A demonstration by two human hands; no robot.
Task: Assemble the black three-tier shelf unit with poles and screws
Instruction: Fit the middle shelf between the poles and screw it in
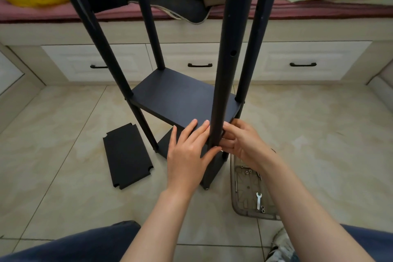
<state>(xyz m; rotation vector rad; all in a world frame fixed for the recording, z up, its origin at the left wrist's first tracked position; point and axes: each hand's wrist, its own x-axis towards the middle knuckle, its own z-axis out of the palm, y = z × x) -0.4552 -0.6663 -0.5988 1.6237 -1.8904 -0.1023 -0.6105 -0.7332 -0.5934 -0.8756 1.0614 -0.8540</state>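
The black shelf unit stands on the tiled floor with a middle shelf board (174, 98) fixed between several upright black poles. The nearest pole (228, 66) rises right in front of me. My left hand (189, 155) lies flat with straight fingers on the shelf board's near edge, thumb touching the pole. My right hand (244, 142) curls its fingers against the pole at the shelf corner; what it pinches there is hidden. A loose black shelf board (127, 155) lies on the floor to the left.
A clear plastic tray (240, 208) at the right holds screws and a small silver wrench (258, 200). A white drawer base (200, 59) under a pink-cushioned bench stands behind the unit. My knees are at the bottom edge.
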